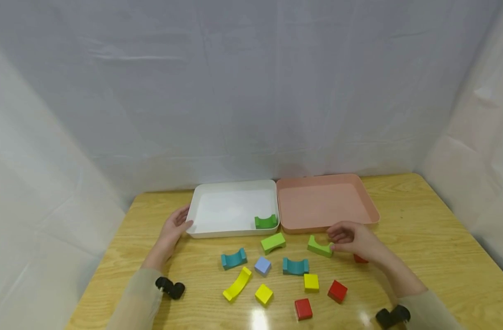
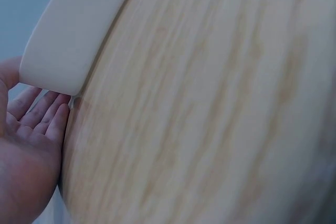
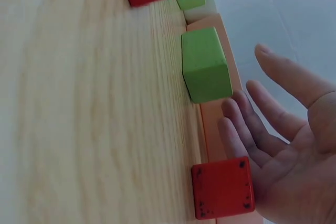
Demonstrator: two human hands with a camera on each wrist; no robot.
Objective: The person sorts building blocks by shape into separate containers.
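Note:
My left hand (image 1: 173, 233) is at the left side of the white tray (image 1: 231, 209), its thumb over the rim near the front corner. In the left wrist view its fingers (image 2: 50, 111) run along the outside of the tray's wall. My right hand (image 1: 356, 240) hovers with loosely bent, parted fingers by a light green arch block (image 1: 319, 247), holding nothing. In the right wrist view that block shows end-on beyond the fingertips, and a red cube (image 3: 223, 187) sits beside the palm. A darker green arch block (image 1: 265, 222) lies in the white tray's front right corner.
A pink tray (image 1: 325, 201) adjoins the white one on the right. In front lie another light green arch (image 1: 273, 243), blue arches (image 1: 233, 259), a yellow curved block (image 1: 237, 284), a periwinkle cube (image 1: 262, 266), yellow cubes (image 1: 311, 283) and more red cubes (image 1: 337, 291).

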